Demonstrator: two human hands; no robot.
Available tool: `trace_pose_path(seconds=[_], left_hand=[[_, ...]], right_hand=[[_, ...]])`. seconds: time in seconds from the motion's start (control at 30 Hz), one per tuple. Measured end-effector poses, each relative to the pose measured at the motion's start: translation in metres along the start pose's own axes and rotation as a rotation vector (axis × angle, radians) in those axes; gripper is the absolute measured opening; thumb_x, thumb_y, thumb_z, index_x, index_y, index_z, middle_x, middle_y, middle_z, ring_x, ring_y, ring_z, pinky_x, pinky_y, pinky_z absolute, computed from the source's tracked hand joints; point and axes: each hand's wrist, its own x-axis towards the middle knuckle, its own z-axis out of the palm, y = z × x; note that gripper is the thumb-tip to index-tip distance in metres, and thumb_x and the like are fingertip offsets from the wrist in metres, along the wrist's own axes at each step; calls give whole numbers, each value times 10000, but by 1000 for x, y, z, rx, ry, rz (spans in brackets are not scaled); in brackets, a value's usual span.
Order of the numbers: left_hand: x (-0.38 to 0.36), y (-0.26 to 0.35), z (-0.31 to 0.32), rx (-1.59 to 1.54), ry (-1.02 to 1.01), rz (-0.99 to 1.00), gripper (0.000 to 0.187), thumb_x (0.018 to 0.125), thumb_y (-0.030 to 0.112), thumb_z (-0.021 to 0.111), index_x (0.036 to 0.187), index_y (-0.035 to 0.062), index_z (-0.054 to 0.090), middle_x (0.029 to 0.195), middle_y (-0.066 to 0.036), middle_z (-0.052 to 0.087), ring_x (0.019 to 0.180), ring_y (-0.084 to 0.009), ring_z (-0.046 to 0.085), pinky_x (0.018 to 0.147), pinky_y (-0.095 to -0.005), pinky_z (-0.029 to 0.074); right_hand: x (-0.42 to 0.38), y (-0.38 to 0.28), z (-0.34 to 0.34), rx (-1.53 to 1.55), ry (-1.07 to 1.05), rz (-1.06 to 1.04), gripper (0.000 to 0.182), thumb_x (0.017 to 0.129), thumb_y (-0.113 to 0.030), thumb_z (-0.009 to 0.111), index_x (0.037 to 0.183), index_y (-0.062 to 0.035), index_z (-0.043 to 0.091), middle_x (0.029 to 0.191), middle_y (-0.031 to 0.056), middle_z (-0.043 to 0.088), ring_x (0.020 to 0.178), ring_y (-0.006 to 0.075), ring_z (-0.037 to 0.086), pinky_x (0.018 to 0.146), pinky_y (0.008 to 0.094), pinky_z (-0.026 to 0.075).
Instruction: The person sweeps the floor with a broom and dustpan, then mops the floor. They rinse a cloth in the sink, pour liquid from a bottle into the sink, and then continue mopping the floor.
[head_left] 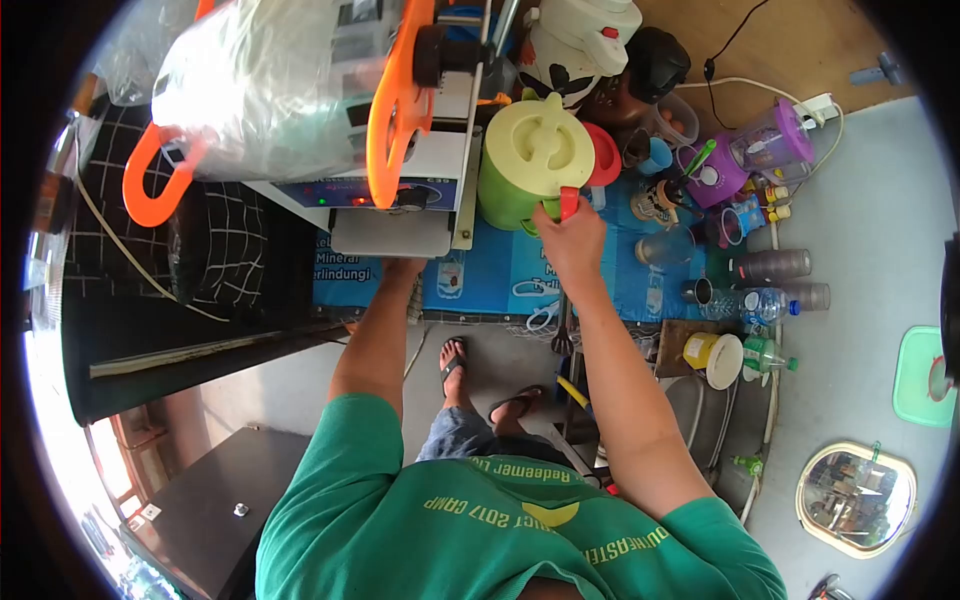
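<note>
A green pitcher (505, 185) with a pale yellow-green lid stands on the blue table cover (510, 262). My right hand (572, 240) is closed round the pitcher's handle, beside its red part. My left hand (405, 267) reaches under the metal plate (390, 232) at the front of a machine with a blue control panel (340, 194); its fingers are mostly hidden there. Above that machine is a large roll of clear plastic (280, 90) between orange wheels. White-blue scissors (541, 305) lie at the table's front edge.
A white jug (590, 35) and a red lid (603, 155) are behind the pitcher. To the right stand a purple blender (770, 145), cups and bottles (765, 303). A yellow tub (712, 358) sits lower right. Black grid-patterned cloth (235, 235) lies at left.
</note>
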Motion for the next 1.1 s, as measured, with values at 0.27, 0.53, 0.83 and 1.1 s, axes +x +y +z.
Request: trace_pose_path(seconds=[0.27, 0.53, 0.83, 1.1], left_hand=[[-62, -37, 3, 54, 214, 161, 365, 886, 247, 567, 1171, 26, 623, 1166, -195, 635, 1114, -378, 573, 993, -460, 421], [-73, 7, 13, 131, 27, 146, 447, 897, 255, 554, 1277, 21, 542, 1293, -191, 562, 1231, -369, 502, 1090, -456, 352], [-101, -48, 9, 153, 312, -209, 562, 901, 239, 564, 1386, -1, 411, 1444, -225, 414, 1370, -387, 346, 1160, -477, 253], [-108, 21, -1, -11, 18, 210, 522, 862, 212, 573, 1343, 34, 478, 1388, -182, 487, 1332, -302, 424, 1144, -413, 315]], right_hand=[[-9, -16, -23, 16, -26, -129, 421, 670, -288, 873, 879, 10, 662, 761, 115, 704, 655, 189, 667, 638, 316, 517], [-25, 18, -56, -32, 30, -133, 354, 718, -239, 820, 909, 10, 657, 813, 151, 710, 758, 302, 695, 704, 355, 535], [-95, 116, -25, -443, -485, -75, 381, 731, -212, 779, 1038, -42, 630, 958, 182, 675, 905, 364, 651, 794, 435, 527], [-98, 166, 23, -349, -462, -147, 339, 766, -192, 725, 1066, -70, 623, 958, 178, 654, 874, 371, 646, 775, 458, 527]])
